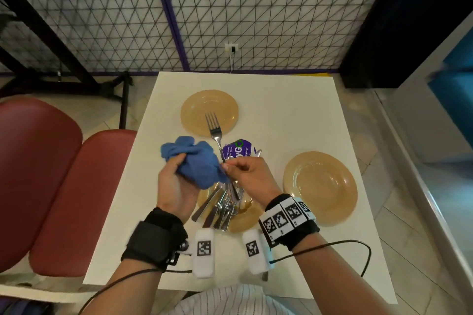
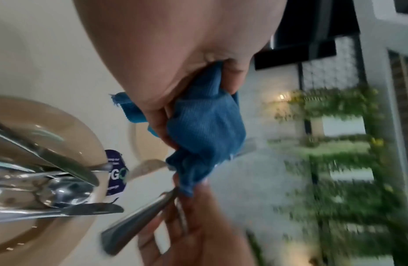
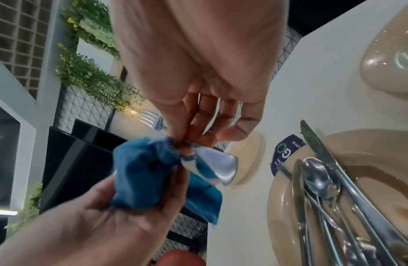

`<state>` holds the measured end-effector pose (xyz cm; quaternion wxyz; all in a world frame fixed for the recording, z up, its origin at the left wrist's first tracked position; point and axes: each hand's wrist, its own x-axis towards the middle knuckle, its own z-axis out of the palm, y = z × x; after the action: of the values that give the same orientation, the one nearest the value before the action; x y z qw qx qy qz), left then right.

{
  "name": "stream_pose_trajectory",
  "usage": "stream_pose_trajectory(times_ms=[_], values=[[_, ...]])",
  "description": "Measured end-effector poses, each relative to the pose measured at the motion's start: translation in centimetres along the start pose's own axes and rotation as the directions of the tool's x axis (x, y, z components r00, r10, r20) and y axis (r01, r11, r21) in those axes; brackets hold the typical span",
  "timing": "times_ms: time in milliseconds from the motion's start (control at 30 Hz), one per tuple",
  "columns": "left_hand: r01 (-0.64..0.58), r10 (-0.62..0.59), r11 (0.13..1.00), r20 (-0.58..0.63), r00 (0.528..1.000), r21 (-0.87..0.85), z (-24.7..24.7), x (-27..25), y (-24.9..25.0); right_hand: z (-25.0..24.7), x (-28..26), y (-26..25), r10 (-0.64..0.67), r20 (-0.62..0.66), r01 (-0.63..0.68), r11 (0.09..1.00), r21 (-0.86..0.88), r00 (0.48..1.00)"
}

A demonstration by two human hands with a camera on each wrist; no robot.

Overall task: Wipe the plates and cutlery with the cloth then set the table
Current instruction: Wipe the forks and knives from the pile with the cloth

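Cutlery-wiping step: left hand (image 1: 176, 186) is bunching the blue cloth (image 1: 197, 161) around a fork (image 1: 216, 135), right hand (image 1: 249, 174) pinching its handle. Next move likely calls for drawing the fork through the cloth.

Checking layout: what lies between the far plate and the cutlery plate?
Head view: a purple sticker on the table between far plate and cutlery plate; the held fork crosses above.

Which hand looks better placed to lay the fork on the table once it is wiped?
Probably the right hand: it already pinches the fork, while the left hand grips the cloth.
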<state>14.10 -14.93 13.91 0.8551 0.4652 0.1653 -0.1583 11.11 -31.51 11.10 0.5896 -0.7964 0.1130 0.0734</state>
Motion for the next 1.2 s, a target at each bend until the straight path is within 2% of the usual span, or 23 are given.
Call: stream_pose_trajectory(times_ms=[100, 167, 233, 300, 400, 467, 500, 533, 600, 667, 733, 800, 867, 1000, 1067, 1133, 1200], values=[[0.045, -0.045, 0.947, -0.005, 0.999, 0.318, 1.5, 0.3, -1.5, 1.0, 0.8, 1.5, -0.038, 0.018, 0.041, 0.978, -0.203, 0.999], [0.034, -0.003, 0.875, -0.065, 0.998, 0.483, 2.0, 1.3, -1.9, 1.4, 1.3, 2.9, -0.034, 0.048, 0.046, 0.961, -0.274, 0.998], [-0.004, 0.038, 0.795, -0.043, 0.998, 0.607, 2.1, 2.0, -1.6, 1.3, 1.2, 3.0, -0.024, 0.075, 0.046, 0.951, -0.305, 0.997], [-0.053, 0.075, 0.712, 0.000, 0.997, 0.700, 1.9, 2.3, -1.2, 0.0, 0.8, 1.8, -0.035, 0.060, 0.050, 0.962, -0.268, 0.998], [-0.158, 0.125, 0.589, 0.104, 0.987, 0.792, 1.8, 2.5, -0.8, -2.8, 0.4, -0.5, -0.025, -0.074, 0.021, 0.998, -0.053, 0.997], [-0.217, 0.112, 0.493, 0.187, 0.976, 0.842, 1.9, 2.7, -0.9, -3.6, 1.0, -1.5, -0.051, -0.113, 0.061, 0.994, 0.089, 0.992], [-0.239, 0.092, 0.467, 0.222, 0.971, 0.851, 2.1, 2.8, -1.1, -3.3, 1.5, -1.9, -0.074, -0.108, 0.085, 0.991, 0.107, 0.991], [-0.261, 0.070, 0.454, 0.258, 0.964, 0.852, 2.4, 2.8, -1.3, -2.9, 1.9, -2.3, -0.093, -0.106, 0.104, 0.989, 0.108, 0.990], [-0.292, 0.032, 0.433, 0.310, 0.950, 0.852, 2.8, 2.8, -1.8, -2.0, 3.0, -2.5, -0.090, -0.182, 0.111, 0.987, 0.113, 0.979], [-0.297, -0.030, 0.399, 0.336, 0.941, 0.868, 2.4, 2.6, -2.3, -2.6, 3.9, -2.6, -0.035, -0.303, 0.093, 0.979, 0.181, 0.952], [-0.264, -0.128, 0.413, 0.342, 0.931, 0.872, 1.3, 1.9, -2.9, -4.6, 4.7, -2.3, 0.034, -0.394, 0.085, 0.956, 0.281, 0.918], [-0.225, -0.201, 0.421, 0.333, 0.921, 0.878, 0.1, 1.1, -3.3, -6.2, 4.8, -1.9, 0.069, -0.409, 0.085, 0.934, 0.346, 0.910], [-0.261, -0.214, 0.373, 0.356, 0.910, 0.890, 0.2, 1.4, -3.4, -5.9, 4.3, -1.2, 0.092, -0.383, 0.061, 0.927, 0.369, 0.919], [-0.328, -0.107, 0.344, 0.384, 0.917, 0.880, 2.5, 2.0, -2.9, -2.7, 3.1, 0.1, 0.046, -0.279, 0.031, 0.964, 0.265, 0.959], [-0.310, -0.173, 0.377, 0.395, 0.902, 0.873, 2.4, 1.8, -2.9, -4.0, 3.5, 0.1, 0.080, -0.340, 0.041, 0.941, 0.335, 0.937], [-0.275, -0.274, 0.404, 0.402, 0.874, 0.872, 1.4, 1.2, -3.2, -6.9, 3.9, 0.0, 0.125, -0.447, 0.075, 0.912, 0.404, 0.886], [-0.272, -0.295, 0.368, 0.390, 0.872, 0.889, 0.8, 0.9, -3.4, -8.4, 3.6, 0.1, 0.148, -0.482, 0.092, 0.894, 0.439, 0.864]])
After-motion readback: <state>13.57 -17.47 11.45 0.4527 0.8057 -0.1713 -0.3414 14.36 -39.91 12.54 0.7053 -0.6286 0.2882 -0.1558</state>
